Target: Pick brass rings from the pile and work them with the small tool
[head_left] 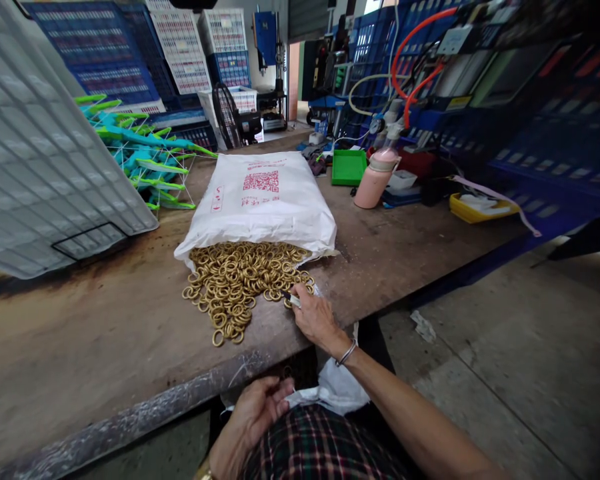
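A heap of brass-coloured rings (235, 280) spills from the mouth of a white woven sack (290, 193) with red print, lying on the worktable. My right hand (317, 321) is closed at the heap's right edge, around a small pen-like item (292, 299) with a dark tip and pale body. Below the table edge, my left hand (260, 408) is palm up with its fingers curled together. Anything in those fingers is too small to make out. Beside them, a white bag (343, 387) lies over my lap, its opening partly hidden.
A large white crate (55, 153) stands tilted at the left, by teal and lime plastic pieces (150, 157). Toward the back right are a green tray (349, 168), a pink bottle (375, 179), a yellow tray (480, 208) and a machine with orange hoses (405, 73).
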The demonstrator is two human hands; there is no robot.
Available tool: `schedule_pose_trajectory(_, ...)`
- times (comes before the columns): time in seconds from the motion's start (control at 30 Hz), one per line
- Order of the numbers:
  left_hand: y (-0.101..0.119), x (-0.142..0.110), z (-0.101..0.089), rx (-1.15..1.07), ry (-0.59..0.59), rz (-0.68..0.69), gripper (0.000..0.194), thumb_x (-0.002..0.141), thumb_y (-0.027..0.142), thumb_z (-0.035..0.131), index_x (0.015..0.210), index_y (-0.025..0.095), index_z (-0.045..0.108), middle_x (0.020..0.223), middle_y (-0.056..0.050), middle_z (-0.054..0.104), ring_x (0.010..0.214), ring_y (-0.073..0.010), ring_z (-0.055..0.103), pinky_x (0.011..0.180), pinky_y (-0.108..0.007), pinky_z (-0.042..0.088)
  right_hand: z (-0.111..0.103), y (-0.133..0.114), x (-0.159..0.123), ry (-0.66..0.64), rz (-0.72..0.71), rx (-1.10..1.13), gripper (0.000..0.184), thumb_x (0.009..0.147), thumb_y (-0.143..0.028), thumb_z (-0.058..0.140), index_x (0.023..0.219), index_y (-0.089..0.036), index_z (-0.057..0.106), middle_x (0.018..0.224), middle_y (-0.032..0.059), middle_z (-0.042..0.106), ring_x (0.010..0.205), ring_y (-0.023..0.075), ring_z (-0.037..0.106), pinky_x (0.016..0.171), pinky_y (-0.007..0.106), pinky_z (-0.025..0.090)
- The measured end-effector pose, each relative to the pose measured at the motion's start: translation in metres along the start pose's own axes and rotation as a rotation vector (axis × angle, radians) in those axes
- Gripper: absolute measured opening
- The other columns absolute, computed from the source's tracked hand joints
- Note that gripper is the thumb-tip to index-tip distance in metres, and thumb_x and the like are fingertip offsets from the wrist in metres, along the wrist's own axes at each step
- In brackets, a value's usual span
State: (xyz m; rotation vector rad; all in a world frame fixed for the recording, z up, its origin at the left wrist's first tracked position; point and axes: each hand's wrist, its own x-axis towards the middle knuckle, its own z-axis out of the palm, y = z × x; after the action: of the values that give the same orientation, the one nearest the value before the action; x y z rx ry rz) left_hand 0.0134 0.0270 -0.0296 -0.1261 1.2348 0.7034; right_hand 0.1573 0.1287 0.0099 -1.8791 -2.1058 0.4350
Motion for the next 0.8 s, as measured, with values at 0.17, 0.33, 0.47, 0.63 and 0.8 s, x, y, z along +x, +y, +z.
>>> schedule_pose_trajectory(0.17, -0.003, -0.009, -0.004, 0.207, -0.296, 0.152, 0.023, 0.074, 0.028, 0.064, 0.063, 0.009, 0.057, 0.071, -0.007, 0.063, 0.054, -0.0089, 0.057, 0.042, -0.015, 0.041, 0.006, 0.011, 0.000, 0.079, -0.059, 0.142, 0.022, 0.081, -0.017, 0.045, 0.101, -0.021, 0.052, 0.080, 0.0024, 0.065, 0.070, 0.0171, 0.059, 0.062, 0.024, 0.034)
schedule_pose_trajectory(0.33, 0.002, -0.028, 0.003, 0.365, -0.366, 0.398, 0.031, 0.073, 0.041, 0.063, 0.066, 0.011, 0.058, 0.067, -0.004, 0.061, 0.051, -0.0078, 0.053, 0.041, -0.016, 0.039, 0.009, 0.015, -0.009, 0.100, -0.209, 0.368, 0.018, 0.081, -0.018, 0.046, 0.097, -0.021, 0.054, 0.084, 0.0023, 0.063, 0.075, 0.0160, 0.058, 0.067, 0.024, 0.039)
schedule_pose_trajectory(0.47, 0.017, -0.042, 0.016, 0.307, -0.209, 0.627, 0.033, 0.073, 0.046, 0.060, 0.087, 0.016, 0.053, 0.062, 0.002, 0.058, 0.044, -0.0078, 0.048, 0.037, -0.017, 0.036, 0.006, 0.004, -0.022, 0.025, -0.314, 0.504, 0.015, 0.082, -0.020, 0.046, 0.095, -0.021, 0.053, 0.081, 0.0009, 0.060, 0.071, 0.0139, 0.056, 0.067, 0.023, 0.040)
schedule_pose_trajectory(0.63, 0.035, -0.040, 0.025, 0.323, -0.137, 0.732, 0.044, 0.073, 0.048, 0.059, 0.102, 0.017, 0.049, 0.056, 0.006, 0.055, 0.038, -0.0060, 0.043, 0.034, -0.016, 0.031, 0.004, -0.011, -0.038, -0.099, -0.375, 0.574, 0.012, 0.084, -0.021, 0.044, 0.094, -0.020, 0.052, 0.074, -0.0013, 0.057, 0.063, 0.0111, 0.051, 0.061, 0.021, 0.037)
schedule_pose_trajectory(0.8, 0.038, -0.032, 0.022, 0.351, -0.201, 0.697, 0.034, 0.071, 0.046, 0.061, 0.083, 0.015, 0.053, 0.052, 0.007, 0.052, 0.035, -0.0039, 0.039, 0.034, -0.015, 0.028, 0.003, -0.018, -0.041, -0.180, -0.321, 0.661, 0.011, 0.086, -0.027, 0.044, 0.089, -0.019, 0.052, 0.066, -0.0036, 0.053, 0.059, 0.0100, 0.047, 0.058, 0.020, 0.035)
